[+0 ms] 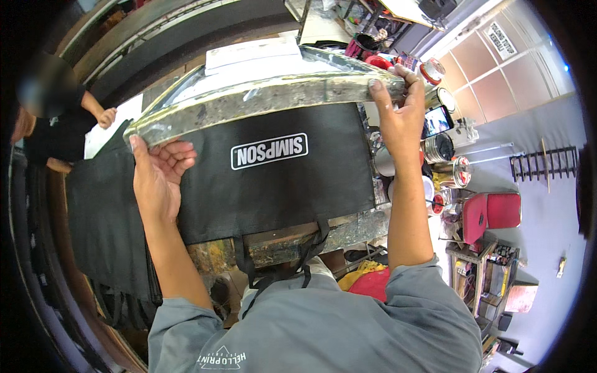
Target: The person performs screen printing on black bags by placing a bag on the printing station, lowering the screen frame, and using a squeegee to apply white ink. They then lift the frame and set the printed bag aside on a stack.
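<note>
Hands at both ends of a long pane w/ worn, paint-flecked edge strip point(267, 96), held up over the bench and running from left-centre of frame to upper right. Left hand point(158, 171) sits under the pane's left end, palm up, fingers curled loosely round the lower edge, thumb up along the corner; it cups and supports rather than clamps. Right hand point(398, 109) closed on the right end, fingers wrapped over the top edge, thumb behind. Pane tilted, left end lower in frame than right; far edge curves away toward upper centre, partly glare, so exact outline there hard to tell.

Below pane: black fabric bag point(273, 180) w/ white label, lying flat on the workbench point(280, 245); bag's straps hang over the bench's near edge at bottom centre. More black fabric point(102, 211) draped at left, reaching frame's lower left. Bench front edge chipped and paint-stained.

Room: right end of pane is close to clutter at upper right, i.e. tins point(438, 149), a phone point(437, 120) w/ lit screen, red-lidded cans, all just beside the right hand. Left end has more space, only fabric under it. Another person point(59, 121) in black stands at upper left, hand resting near a white sheet, well apart from pane's left corner. Red stool point(491, 211) and grey floor at right, beyond bench edge. White stack point(252, 53) lies behind the pane, upper centre.
</note>
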Demonstrator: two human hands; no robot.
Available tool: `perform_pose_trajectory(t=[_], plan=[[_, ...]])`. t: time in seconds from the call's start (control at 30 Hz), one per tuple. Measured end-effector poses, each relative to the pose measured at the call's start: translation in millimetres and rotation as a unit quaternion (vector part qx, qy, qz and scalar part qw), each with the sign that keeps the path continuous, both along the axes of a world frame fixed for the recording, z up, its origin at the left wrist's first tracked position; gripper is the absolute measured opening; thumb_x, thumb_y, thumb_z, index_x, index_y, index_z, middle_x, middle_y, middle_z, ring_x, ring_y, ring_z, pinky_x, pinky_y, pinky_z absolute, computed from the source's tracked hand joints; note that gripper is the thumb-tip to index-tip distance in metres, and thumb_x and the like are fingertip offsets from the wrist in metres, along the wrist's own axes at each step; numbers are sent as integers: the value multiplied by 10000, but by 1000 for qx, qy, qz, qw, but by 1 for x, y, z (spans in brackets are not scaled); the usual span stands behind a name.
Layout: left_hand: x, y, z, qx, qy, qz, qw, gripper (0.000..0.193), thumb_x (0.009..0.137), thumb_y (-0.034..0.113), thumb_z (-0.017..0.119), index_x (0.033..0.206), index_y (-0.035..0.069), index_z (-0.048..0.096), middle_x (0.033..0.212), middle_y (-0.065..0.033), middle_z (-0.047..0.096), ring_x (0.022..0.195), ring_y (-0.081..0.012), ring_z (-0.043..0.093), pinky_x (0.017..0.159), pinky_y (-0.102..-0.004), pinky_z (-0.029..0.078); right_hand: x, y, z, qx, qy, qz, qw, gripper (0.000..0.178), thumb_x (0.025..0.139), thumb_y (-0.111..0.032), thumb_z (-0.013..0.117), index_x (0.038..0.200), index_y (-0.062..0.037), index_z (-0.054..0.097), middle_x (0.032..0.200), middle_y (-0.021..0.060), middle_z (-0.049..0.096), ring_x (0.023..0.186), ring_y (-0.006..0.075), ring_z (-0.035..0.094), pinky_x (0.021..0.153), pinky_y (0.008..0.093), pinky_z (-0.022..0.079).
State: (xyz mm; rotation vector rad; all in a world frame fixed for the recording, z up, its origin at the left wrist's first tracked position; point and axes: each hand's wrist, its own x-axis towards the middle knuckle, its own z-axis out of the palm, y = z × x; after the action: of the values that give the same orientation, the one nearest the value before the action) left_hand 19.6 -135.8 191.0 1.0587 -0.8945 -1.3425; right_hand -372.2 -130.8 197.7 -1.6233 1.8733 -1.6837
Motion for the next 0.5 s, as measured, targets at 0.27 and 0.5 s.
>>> perform_pose_trajectory(t=[0.27,0.5], plan=[[-6,-6,-4,-21,-12,13,1000,714,1075,619,370,1019,-31,661,859,-173,721,768,-225,706,728,-336,582,-20,6,14,45,-82,74,993,592,813,-178,862,1288,53,594,1151,140,690,1060,183,663,939,306,515],[-10,-41,19,-33,-6,51,998,727,1080,592,393,1076,-80,672,870,-160,721,771,-208,700,704,-300,570,-20,-20,12,-50,-139,106,983,546,943,-114,710,1418,52,496,1354,186,592,1239,223,586,1059,364,474]])
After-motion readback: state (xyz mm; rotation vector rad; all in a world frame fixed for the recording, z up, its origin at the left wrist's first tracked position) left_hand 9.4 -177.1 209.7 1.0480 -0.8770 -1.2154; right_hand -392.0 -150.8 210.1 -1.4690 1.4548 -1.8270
